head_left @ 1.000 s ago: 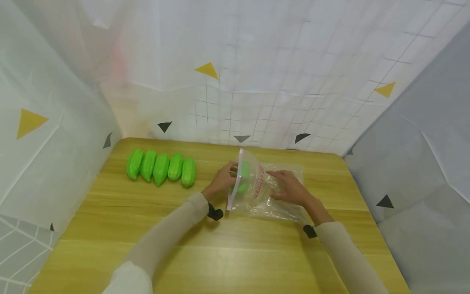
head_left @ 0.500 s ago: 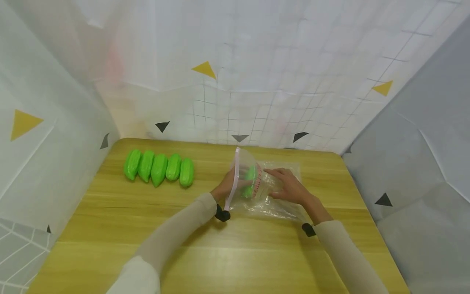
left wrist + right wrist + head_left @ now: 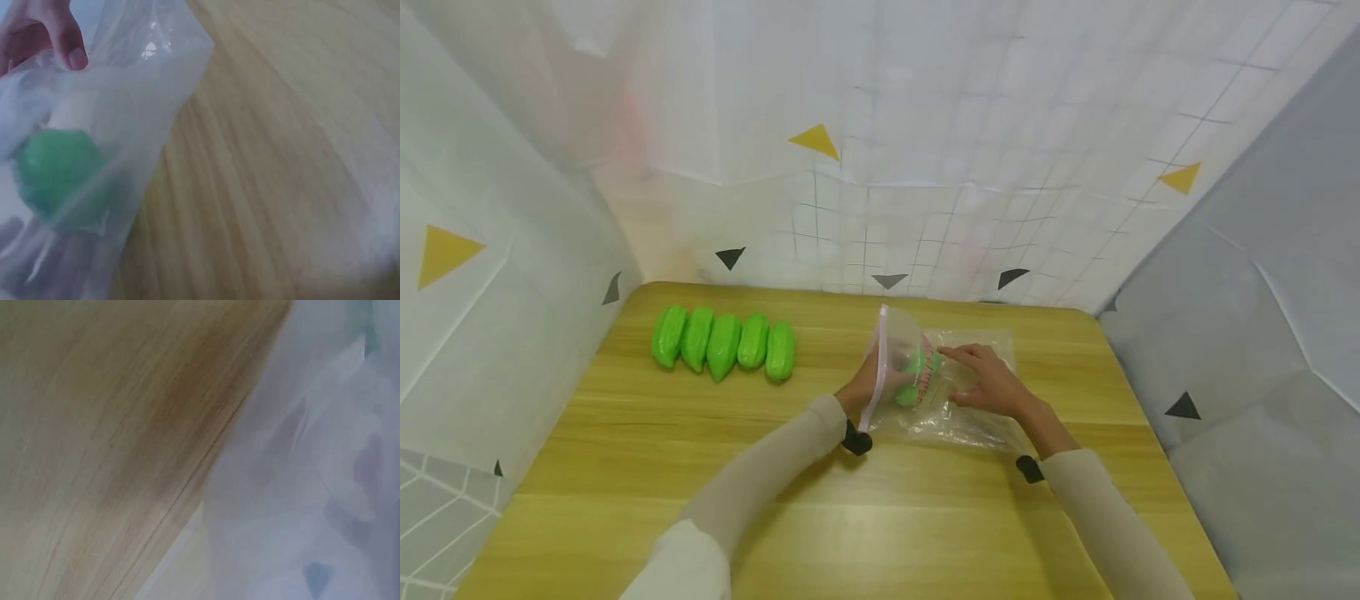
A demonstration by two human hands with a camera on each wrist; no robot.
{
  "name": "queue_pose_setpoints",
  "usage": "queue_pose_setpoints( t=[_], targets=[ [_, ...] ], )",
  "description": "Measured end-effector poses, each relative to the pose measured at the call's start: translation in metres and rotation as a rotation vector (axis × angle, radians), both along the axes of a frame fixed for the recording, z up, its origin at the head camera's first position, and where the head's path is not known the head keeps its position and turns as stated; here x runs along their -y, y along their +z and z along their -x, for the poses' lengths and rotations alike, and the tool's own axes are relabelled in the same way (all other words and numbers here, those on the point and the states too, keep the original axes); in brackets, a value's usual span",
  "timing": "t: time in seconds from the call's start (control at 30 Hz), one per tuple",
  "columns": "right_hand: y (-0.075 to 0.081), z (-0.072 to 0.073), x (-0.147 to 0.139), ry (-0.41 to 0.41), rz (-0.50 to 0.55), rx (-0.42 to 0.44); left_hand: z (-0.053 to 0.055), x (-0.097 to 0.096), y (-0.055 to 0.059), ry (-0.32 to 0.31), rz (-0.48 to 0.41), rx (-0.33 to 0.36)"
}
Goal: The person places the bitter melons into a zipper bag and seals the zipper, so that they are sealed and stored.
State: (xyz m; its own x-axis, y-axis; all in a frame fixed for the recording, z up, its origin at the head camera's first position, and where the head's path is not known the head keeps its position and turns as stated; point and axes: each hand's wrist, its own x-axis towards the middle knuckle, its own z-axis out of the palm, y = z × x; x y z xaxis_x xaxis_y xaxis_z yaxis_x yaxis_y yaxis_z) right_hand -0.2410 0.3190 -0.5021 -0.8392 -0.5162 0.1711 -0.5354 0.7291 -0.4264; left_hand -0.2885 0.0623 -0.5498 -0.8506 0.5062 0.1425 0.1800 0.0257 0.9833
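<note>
A clear plastic zip bag (image 3: 977,429) with red lettering lies on the table, its pinkish zip edge raised at the left. My left hand (image 3: 867,382) reaches through the bag's mouth, fingers partly veiled by the film. It holds a glossy green toy vegetable (image 3: 912,385), ridged like a cucumber, inside the bag. The toy's rounded end (image 3: 59,178) shows through the plastic in the left wrist view. From the right, my right hand (image 3: 992,382) grips the bag's upper film, thumb and forefinger apart. Blurred bag plastic (image 3: 300,487) fills the right of the right wrist view.
Several matching green toy vegetables (image 3: 723,347) stand side by side at the table's back left. The wooden table (image 3: 865,533) has rounded back corners. White patterned sheeting (image 3: 970,167) encloses it at the back and both sides.
My left hand has moved right, from the bag's mouth to inside, carrying the green toy vegetable deeper under the lettering. The right hand has stayed nearly still on the bag.
</note>
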Motion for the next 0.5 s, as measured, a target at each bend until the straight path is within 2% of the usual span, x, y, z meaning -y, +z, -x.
queue_pose_setpoints(
  t=[0.07, 0.23, 0.33, 0.5],
  targets=[
    [-0.001, 0.0, 0.0, 0.001, 0.0, -0.001, 0.001, 0.0, -0.001, -0.016, 0.018, -0.014],
    [-0.001, 0.0, 0.002, -0.002, 0.001, -0.007, 0.002, 0.003, 0.009, -0.032, 0.148, -0.079],
    [0.0, 0.0, 0.003, -0.001, 0.003, -0.015, 0.002, 0.003, 0.016, -0.055, 0.192, -0.045],
    [-0.001, -0.001, 0.003, -0.002, 0.001, -0.018, 0.004, 0.002, 0.019, -0.114, 0.214, 0.048]
  ],
)
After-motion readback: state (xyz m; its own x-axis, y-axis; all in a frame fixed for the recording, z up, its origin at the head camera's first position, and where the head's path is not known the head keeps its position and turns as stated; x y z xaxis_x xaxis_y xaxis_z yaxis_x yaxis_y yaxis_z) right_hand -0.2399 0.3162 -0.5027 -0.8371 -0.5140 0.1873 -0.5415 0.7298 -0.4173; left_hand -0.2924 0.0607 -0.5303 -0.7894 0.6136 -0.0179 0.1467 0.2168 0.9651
